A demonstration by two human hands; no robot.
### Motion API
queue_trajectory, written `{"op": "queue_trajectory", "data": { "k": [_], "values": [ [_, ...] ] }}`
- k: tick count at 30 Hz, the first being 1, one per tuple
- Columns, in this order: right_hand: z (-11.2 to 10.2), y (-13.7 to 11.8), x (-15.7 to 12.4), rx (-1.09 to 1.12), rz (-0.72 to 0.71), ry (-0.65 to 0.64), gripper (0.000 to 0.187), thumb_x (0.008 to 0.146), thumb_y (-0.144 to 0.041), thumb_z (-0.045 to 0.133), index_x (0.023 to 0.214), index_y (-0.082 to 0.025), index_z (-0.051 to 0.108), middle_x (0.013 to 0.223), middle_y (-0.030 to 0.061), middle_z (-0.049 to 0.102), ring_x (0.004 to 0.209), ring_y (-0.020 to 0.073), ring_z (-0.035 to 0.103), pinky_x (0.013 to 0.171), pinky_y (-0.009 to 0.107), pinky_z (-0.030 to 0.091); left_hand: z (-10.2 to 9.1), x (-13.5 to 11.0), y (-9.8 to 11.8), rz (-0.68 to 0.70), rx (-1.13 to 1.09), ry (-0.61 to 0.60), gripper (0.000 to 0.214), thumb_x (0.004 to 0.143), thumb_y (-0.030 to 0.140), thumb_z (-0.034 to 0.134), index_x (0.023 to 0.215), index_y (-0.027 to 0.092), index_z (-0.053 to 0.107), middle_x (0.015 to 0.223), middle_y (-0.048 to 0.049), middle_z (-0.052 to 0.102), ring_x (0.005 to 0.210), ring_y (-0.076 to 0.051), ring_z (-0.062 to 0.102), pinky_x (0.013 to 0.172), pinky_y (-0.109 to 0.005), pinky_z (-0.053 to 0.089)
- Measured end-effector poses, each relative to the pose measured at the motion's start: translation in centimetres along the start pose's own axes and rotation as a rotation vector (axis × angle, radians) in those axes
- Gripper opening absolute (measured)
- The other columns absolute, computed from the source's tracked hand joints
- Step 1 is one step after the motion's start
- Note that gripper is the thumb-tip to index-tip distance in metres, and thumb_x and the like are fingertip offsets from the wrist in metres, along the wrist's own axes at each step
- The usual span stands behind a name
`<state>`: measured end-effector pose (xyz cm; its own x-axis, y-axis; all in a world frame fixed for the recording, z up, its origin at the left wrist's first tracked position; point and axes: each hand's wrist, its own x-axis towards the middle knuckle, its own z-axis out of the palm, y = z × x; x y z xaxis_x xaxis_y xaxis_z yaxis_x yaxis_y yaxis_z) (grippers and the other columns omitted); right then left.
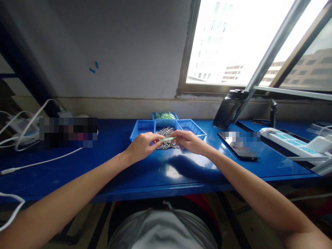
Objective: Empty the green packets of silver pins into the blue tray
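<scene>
On the body side of the left grip (143, 146) and right grip (191, 142), a hand could slide over the blue worktop (155, 176). A thin green strip (168, 139) bars the gap between the grips, with a heap of metal pins (166, 132) below it and the walls of the left bin (144, 128) and right bin (192, 127) just past. Right of the right grip, a hand could go over a flat phone (238, 146), but a tall bottle (228, 110) behind it blocks the way.

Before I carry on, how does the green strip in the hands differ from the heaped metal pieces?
Colour: the green strip is pale green, the metal pieces silvery grey. State: the left hand and right hand hold the green strip, while the metal pieces lie heaped. Both look slender.
</scene>
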<state>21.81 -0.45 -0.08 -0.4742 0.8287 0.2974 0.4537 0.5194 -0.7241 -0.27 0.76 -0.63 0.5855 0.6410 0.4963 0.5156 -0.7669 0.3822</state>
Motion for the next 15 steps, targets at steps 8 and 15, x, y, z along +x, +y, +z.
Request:
{"op": "queue_trajectory", "data": {
  "k": [8,15],
  "values": [
    [0.01,-0.49,-0.2,-0.147,-0.037,-0.014,0.026,0.086,-0.037,0.048,0.077,-0.014,0.057,0.068,0.0029,0.062,0.061,0.0115,0.054,0.056,0.023,0.04,-0.05,0.1,0.05,-0.033,0.069,0.002,0.03,0.088,0.038,0.046,0.086,0.016,0.067,0.073,-0.0027,0.064,0.063,-0.012,0.055,0.059,-0.021,0.04],
    [0.03,-0.76,-0.23,-0.151,-0.022,-0.016,0.03,0.088,-0.037,0.045,0.067,-0.016,0.051,0.061,0.0008,0.058,0.054,0.0097,0.051,0.053,0.022,0.038,0.04,0.05,0.17,-0.05,-0.015,-0.025,0.035,0.088,0.042,0.043,0.078,0.016,0.065,0.063,0.0001,0.061,0.056,-0.01,0.053,0.054,-0.02,0.038]
  ]
}}
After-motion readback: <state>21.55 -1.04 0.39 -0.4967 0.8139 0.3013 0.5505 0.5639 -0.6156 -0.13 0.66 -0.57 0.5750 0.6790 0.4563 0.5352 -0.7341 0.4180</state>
